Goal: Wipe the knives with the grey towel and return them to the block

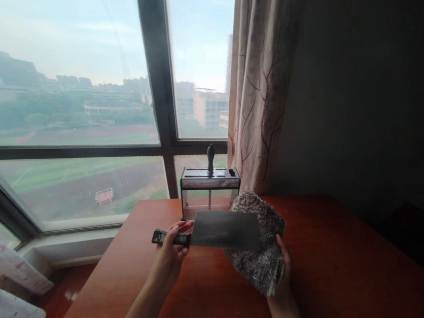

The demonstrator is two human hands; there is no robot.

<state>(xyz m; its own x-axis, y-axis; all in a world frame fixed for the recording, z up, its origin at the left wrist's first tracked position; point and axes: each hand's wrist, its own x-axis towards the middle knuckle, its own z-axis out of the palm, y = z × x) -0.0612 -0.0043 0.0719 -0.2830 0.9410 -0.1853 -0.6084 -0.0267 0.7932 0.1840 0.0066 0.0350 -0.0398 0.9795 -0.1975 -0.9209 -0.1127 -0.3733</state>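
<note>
My left hand (171,249) is closed round the black handle of a cleaver (225,229). The broad grey blade points to the right, held level above the table. In my right hand (284,267) is a shaggy grey cleaning cloth (256,256), gripped along its right edge. The far end of the blade overlaps the front of the cloth; whether they touch I cannot tell. Behind the blade stands a clear-sided knife block (211,183) with a dark frame and slotted top, and a dark handle (210,160) sticks up from it.
The reddish-brown wooden table (336,275) spreads under both hands. Large windows (69,102) with dark frames rise on the left, and a patterned curtain (261,83) hangs behind the block. A dark wall (357,94) fills the right side.
</note>
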